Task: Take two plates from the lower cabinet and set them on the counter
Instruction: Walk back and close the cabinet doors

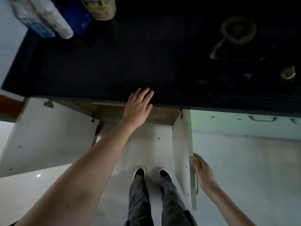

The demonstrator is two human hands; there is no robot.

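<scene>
I look straight down at a dark counter (114, 62) with the lower cabinet (130, 114) beneath it. Both white cabinet doors stand swung out: the left door (45, 136) and the right door (184, 152). My left hand (138, 106) is spread flat over the counter's front edge, fingers apart, holding nothing. My right hand (203, 172) rests against the outer edge of the right door by its handle, fingers curled loosely on it. No plates show; the counter overhang hides the cabinet's inside.
Several bottles and a jar (101, 7) stand at the counter's far left. A gas stove burner (236, 30) and a knob (288, 72) are at the right. A closed pale green door (244, 123) is beside the cabinet. My feet (151, 173) stand on the pale floor.
</scene>
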